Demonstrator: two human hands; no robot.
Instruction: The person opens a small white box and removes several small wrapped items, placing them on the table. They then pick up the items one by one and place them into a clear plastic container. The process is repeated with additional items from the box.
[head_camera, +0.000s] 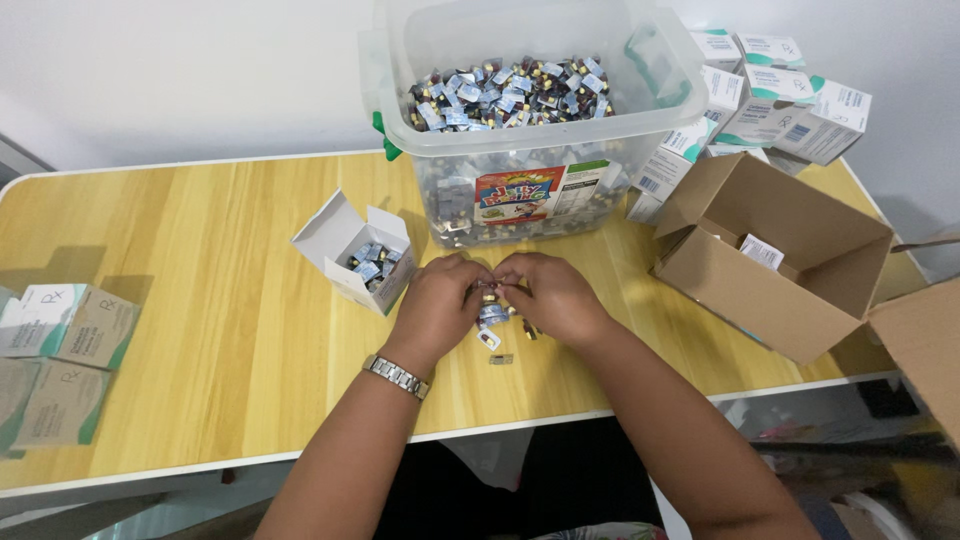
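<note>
Two hands meet over the counter (200, 300) | left hand (440, 300) fingers pinched on small vials (493, 312) | right hand (553, 295) fingers pinched on the same vials | more vials lie just below on the counter

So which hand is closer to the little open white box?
Left. The left hand sits just beside the small open white box; the right hand is farther off, beyond the left one.
</note>
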